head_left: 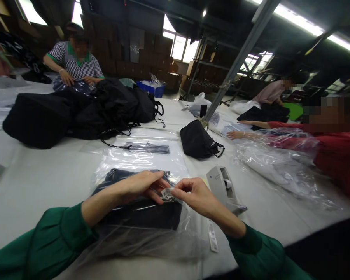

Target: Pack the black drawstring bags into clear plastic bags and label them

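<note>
1. Our left hand [140, 186] is nearly closed, thumb and fingertips pinching one edge of a small label [167, 193].
2. Our right hand [194, 194] pinches the label's other edge between thumb and forefinger, with the other fingers curled in.
3. The label hangs just over the middle of the clear bag [140, 159], which lies on the table [46, 175] with black cloth [146, 217] inside.
4. A tape dispenser [221, 186] stands just right of the bag, and a barcode strip [212, 235] lies at its near right corner.
5. Beyond the bag sits a black pouch [196, 142], and far left of it a black heap [76, 112].
6. A striped-shirt person [76, 64] works behind that heap, well beyond the bag.
</note>
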Demonstrator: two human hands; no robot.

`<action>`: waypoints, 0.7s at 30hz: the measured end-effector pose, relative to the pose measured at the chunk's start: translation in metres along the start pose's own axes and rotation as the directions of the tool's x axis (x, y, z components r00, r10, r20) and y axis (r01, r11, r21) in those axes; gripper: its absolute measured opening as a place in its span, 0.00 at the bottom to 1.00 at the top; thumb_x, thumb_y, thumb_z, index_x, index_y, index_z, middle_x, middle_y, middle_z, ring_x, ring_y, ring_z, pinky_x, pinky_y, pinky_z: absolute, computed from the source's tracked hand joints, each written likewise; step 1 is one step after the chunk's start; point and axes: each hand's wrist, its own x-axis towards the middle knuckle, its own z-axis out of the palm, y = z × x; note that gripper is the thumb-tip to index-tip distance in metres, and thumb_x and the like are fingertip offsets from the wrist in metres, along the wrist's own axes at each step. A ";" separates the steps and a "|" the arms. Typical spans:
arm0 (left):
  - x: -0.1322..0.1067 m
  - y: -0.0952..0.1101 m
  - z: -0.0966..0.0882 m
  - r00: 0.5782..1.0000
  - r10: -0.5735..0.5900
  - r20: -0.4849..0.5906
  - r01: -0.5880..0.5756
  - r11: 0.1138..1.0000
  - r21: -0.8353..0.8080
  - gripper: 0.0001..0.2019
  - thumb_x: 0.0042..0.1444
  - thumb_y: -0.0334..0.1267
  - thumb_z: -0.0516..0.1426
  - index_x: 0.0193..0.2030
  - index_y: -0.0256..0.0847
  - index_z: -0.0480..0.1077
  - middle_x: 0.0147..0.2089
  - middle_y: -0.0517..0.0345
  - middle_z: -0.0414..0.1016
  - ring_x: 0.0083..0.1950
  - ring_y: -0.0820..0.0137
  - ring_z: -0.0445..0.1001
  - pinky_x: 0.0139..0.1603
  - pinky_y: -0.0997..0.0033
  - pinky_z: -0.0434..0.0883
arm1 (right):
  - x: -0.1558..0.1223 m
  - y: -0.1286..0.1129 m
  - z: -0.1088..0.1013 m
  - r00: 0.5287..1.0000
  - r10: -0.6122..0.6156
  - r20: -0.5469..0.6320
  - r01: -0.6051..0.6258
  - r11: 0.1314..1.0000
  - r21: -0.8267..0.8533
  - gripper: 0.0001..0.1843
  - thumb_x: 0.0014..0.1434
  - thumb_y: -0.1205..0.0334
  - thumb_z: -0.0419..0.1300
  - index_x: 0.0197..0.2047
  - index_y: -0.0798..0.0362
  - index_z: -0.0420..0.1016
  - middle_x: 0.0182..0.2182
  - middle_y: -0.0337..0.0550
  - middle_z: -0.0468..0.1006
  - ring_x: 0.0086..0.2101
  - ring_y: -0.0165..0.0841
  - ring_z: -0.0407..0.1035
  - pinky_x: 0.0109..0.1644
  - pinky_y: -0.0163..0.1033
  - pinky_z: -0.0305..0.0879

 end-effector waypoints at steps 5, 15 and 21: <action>-0.023 -0.023 -0.058 0.913 0.308 -0.267 -0.130 0.841 0.526 0.32 0.64 0.60 0.44 0.65 0.41 0.64 0.63 0.47 0.70 0.58 0.57 0.73 0.65 0.56 0.61 | 0.013 -0.001 -0.004 0.995 0.024 -0.101 0.007 0.953 0.302 0.13 0.50 0.54 0.68 0.26 0.55 0.79 0.23 0.38 0.75 0.26 0.29 0.67 0.33 0.34 0.64; -0.085 -0.092 -0.073 0.942 0.126 -0.310 0.134 0.706 0.695 0.28 0.68 0.55 0.37 0.71 0.52 0.52 0.75 0.58 0.47 0.74 0.56 0.48 0.72 0.47 0.48 | 0.045 0.055 0.034 0.932 0.322 0.167 -0.347 0.657 0.669 0.16 0.43 0.54 0.75 0.29 0.56 0.79 0.31 0.42 0.79 0.36 0.31 0.74 0.48 0.37 0.70; -0.056 -0.050 -0.083 0.983 0.168 0.072 -0.157 0.575 0.803 0.26 0.67 0.55 0.43 0.71 0.60 0.48 0.76 0.63 0.37 0.75 0.53 0.34 0.72 0.41 0.39 | 0.069 0.028 0.032 0.964 0.255 0.072 -0.259 0.847 0.465 0.17 0.48 0.51 0.71 0.28 0.57 0.79 0.24 0.40 0.76 0.25 0.27 0.66 0.29 0.31 0.64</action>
